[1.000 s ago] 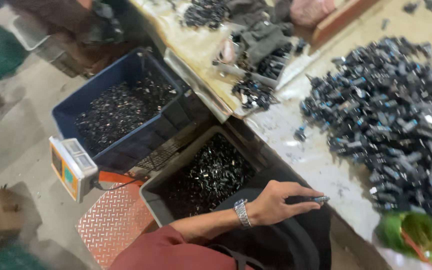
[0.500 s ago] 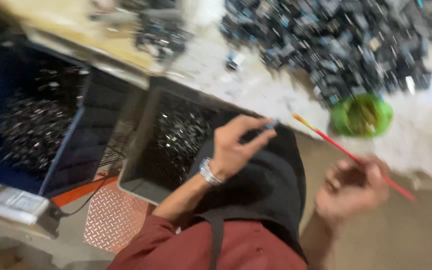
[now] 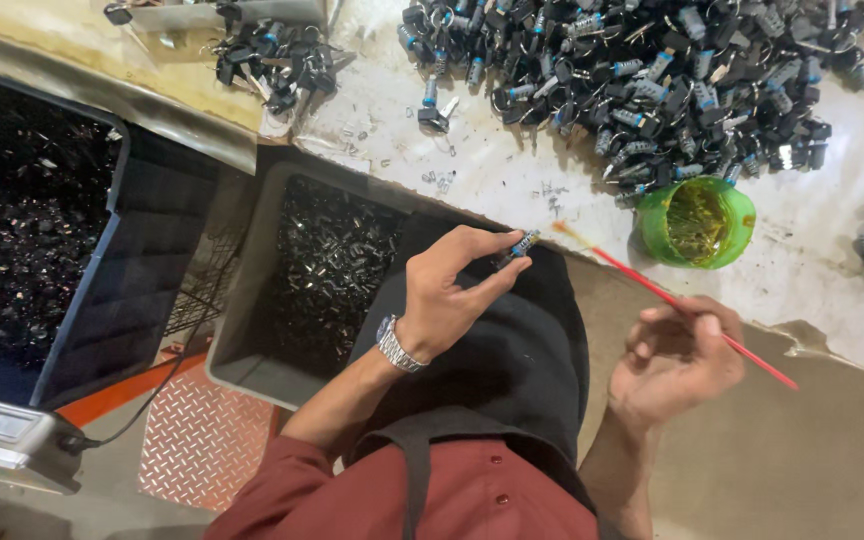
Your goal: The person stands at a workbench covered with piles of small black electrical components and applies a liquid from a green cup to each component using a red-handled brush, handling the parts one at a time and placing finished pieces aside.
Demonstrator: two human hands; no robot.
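The left hand (image 3: 447, 300) pinches a small lock cylinder (image 3: 519, 246) at its fingertips above the lap. The right hand (image 3: 677, 360) grips a thin red brush (image 3: 672, 299); its bristle tip is blurred near the green cup (image 3: 700, 222).

Blue crate (image 3: 102, 300) and dark parts pile (image 3: 652, 80) cut off at frame edges.

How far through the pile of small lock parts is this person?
Done, it seems: the grey bin by the knee holds many dark small parts. In hand: the left hand pinches one small cylinder part; the right hand holds a thin red brush near the green cup. Left: a big heap of parts on the table.
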